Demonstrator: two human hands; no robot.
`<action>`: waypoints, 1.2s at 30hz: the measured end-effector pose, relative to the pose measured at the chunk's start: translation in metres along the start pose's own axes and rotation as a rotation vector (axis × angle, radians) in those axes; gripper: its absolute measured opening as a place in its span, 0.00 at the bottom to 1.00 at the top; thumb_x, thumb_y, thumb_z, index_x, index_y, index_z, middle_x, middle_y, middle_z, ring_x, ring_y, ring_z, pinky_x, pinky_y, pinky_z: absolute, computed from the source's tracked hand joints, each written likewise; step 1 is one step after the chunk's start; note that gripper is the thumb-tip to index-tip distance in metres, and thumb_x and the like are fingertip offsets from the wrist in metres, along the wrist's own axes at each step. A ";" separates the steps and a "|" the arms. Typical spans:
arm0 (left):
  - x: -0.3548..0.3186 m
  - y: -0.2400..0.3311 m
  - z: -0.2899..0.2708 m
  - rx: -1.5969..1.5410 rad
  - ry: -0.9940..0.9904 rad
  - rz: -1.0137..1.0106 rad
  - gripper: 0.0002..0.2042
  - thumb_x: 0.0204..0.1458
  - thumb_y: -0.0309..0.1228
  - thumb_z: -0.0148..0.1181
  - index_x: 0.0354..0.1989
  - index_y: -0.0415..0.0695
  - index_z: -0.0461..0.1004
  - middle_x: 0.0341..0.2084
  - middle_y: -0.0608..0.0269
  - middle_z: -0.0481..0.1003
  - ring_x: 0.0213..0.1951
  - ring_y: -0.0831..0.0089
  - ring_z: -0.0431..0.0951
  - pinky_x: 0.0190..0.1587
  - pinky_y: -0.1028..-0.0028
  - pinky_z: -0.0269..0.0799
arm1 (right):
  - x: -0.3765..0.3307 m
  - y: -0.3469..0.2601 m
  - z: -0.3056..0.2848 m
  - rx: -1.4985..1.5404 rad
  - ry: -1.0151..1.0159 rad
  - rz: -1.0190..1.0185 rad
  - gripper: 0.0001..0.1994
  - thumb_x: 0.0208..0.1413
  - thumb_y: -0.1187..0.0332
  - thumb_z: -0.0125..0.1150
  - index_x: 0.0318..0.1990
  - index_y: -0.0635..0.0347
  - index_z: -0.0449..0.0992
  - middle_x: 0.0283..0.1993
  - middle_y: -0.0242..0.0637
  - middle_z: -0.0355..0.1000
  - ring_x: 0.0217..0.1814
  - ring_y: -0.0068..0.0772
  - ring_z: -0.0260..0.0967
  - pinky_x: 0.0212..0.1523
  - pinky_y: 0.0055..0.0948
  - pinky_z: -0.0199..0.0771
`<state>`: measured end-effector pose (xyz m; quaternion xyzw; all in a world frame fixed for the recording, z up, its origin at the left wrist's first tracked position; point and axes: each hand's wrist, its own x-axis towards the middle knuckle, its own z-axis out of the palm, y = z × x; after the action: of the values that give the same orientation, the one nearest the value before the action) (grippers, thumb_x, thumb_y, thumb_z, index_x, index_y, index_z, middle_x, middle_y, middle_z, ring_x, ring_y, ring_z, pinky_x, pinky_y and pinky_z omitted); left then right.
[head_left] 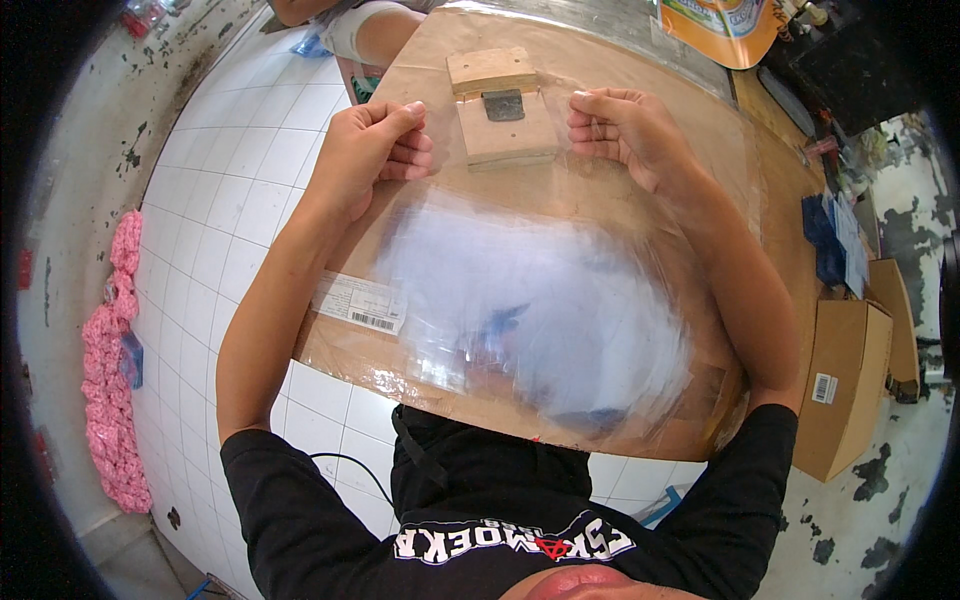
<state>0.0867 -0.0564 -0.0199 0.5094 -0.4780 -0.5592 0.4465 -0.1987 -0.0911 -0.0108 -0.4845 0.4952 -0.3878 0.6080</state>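
Top: left hand [380, 145], right hand [628, 130] pinched closed, grip looks empty; pale wooden block [508, 137] between. Left: pink lumpy bundle [108, 385]. Right: brown cardboard box [846, 375].

Single head-worn fisheye, left unit of a side-by-side pair. Sits above the wearer's black short-sleeved T-shirt [470, 574] at bottom edge, facing steeply down and forward. Close range: brown cardboard-topped counter [600, 190] fills the middle, bare left hand [385, 145] and bare right hand [630, 130] upper-centre. White square-tiled floor [230, 170] at left; straight edges bow, corners black.
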 end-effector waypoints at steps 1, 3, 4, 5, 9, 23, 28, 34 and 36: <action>-0.001 0.001 0.001 0.000 0.002 -0.002 0.13 0.56 0.36 0.59 0.28 0.37 0.74 0.21 0.59 0.75 0.20 0.77 0.76 0.23 0.80 0.76 | -0.001 -0.001 0.001 0.000 0.002 0.000 0.12 0.55 0.64 0.61 0.36 0.67 0.75 0.34 0.40 0.72 0.34 0.29 0.72 0.36 0.26 0.78; -0.003 0.004 0.003 -0.005 0.022 -0.017 0.13 0.56 0.37 0.59 0.30 0.38 0.73 0.22 0.60 0.74 0.20 0.77 0.75 0.23 0.81 0.75 | -0.003 -0.004 0.002 0.002 0.008 0.017 0.14 0.55 0.64 0.61 0.38 0.68 0.74 0.35 0.40 0.72 0.35 0.29 0.72 0.38 0.26 0.78; -0.003 0.004 0.004 -0.007 0.031 -0.023 0.13 0.56 0.38 0.59 0.31 0.39 0.73 0.22 0.61 0.74 0.20 0.77 0.75 0.23 0.81 0.74 | -0.004 -0.006 0.003 0.002 0.012 0.035 0.14 0.56 0.63 0.60 0.39 0.69 0.74 0.35 0.41 0.72 0.35 0.29 0.72 0.39 0.26 0.78; -0.003 0.004 0.004 -0.009 0.035 -0.023 0.13 0.56 0.38 0.59 0.31 0.39 0.73 0.22 0.61 0.74 0.20 0.77 0.75 0.23 0.81 0.75 | -0.004 -0.007 0.003 0.003 0.015 0.053 0.15 0.57 0.62 0.60 0.41 0.70 0.74 0.36 0.41 0.72 0.36 0.28 0.73 0.39 0.25 0.78; -0.003 0.003 0.004 -0.021 0.035 -0.016 0.13 0.55 0.38 0.59 0.32 0.38 0.73 0.23 0.60 0.74 0.21 0.76 0.76 0.25 0.80 0.76 | -0.003 -0.005 -0.002 0.035 -0.006 0.035 0.16 0.56 0.63 0.60 0.42 0.71 0.73 0.37 0.42 0.72 0.37 0.30 0.73 0.40 0.26 0.78; 0.000 -0.002 0.000 -0.021 0.025 0.002 0.09 0.56 0.34 0.59 0.30 0.40 0.73 0.22 0.61 0.75 0.21 0.78 0.76 0.23 0.82 0.75 | -0.001 0.000 -0.003 0.019 -0.024 0.000 0.10 0.56 0.66 0.59 0.37 0.66 0.75 0.34 0.38 0.73 0.35 0.26 0.72 0.39 0.23 0.79; 0.001 -0.002 0.001 -0.016 0.032 -0.007 0.09 0.56 0.33 0.59 0.30 0.40 0.73 0.22 0.61 0.75 0.20 0.78 0.76 0.23 0.81 0.75 | -0.001 0.001 0.000 0.037 0.020 -0.027 0.12 0.56 0.68 0.57 0.37 0.71 0.74 0.34 0.44 0.73 0.33 0.33 0.73 0.37 0.28 0.79; 0.000 0.000 0.003 0.016 0.041 -0.004 0.10 0.56 0.34 0.58 0.30 0.40 0.72 0.23 0.61 0.74 0.22 0.77 0.76 0.24 0.81 0.75 | 0.000 0.003 -0.003 0.037 0.007 -0.018 0.11 0.57 0.67 0.58 0.38 0.68 0.74 0.34 0.41 0.73 0.34 0.29 0.73 0.38 0.26 0.79; 0.000 -0.001 0.002 0.010 0.026 -0.004 0.10 0.56 0.34 0.59 0.30 0.40 0.72 0.23 0.61 0.74 0.22 0.77 0.76 0.24 0.81 0.75 | 0.001 0.002 -0.003 0.033 0.004 -0.005 0.10 0.57 0.66 0.58 0.38 0.67 0.74 0.34 0.39 0.73 0.35 0.27 0.73 0.38 0.25 0.80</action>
<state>0.0847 -0.0562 -0.0204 0.5198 -0.4738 -0.5512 0.4489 -0.2014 -0.0917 -0.0132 -0.4750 0.4889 -0.3984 0.6137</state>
